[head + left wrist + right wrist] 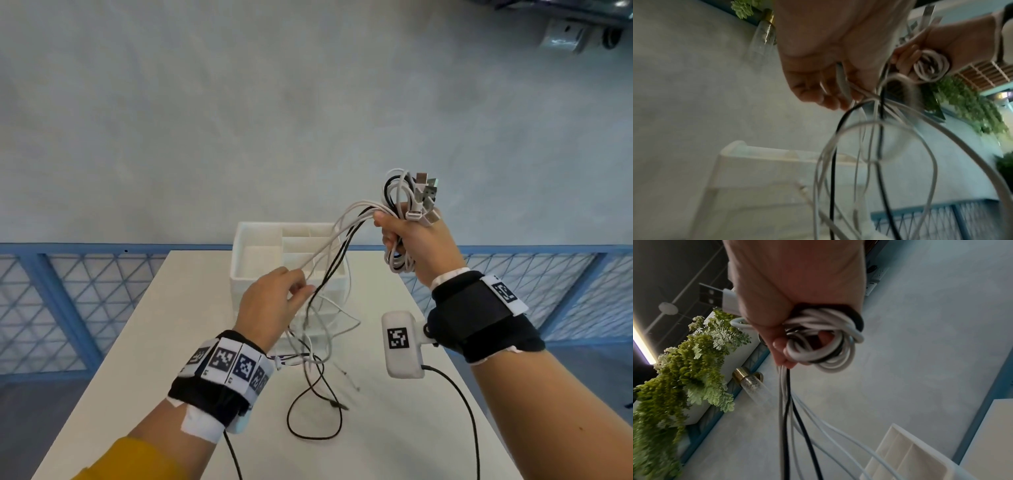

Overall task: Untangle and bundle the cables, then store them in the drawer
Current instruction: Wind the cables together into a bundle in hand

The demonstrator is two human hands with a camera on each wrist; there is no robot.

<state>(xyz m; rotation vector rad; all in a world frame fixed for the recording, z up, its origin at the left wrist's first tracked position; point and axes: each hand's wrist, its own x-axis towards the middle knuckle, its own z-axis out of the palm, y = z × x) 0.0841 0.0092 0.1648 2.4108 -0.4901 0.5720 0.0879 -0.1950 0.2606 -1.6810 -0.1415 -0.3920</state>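
Note:
My right hand (407, 240) is raised above the table and grips a coiled bundle of white and black cables (399, 263), with USB plugs (426, 192) sticking out above the fist. The right wrist view shows the coils (824, 340) wrapped inside the curled fingers. Loose strands (339, 236) run down left to my left hand (274, 301), whose fingers pinch the white strands (842, 84). The cable tails hang on to the table, where a black loop (315, 421) lies. A white drawer organiser (246, 274) stands behind the hands, its top compartments open.
The white table (178, 342) has a far edge just behind the organiser. A blue mesh fence (51, 301) runs beyond it. A wrist camera module (400, 342) hangs from my right wrist with its own black lead (469, 411).

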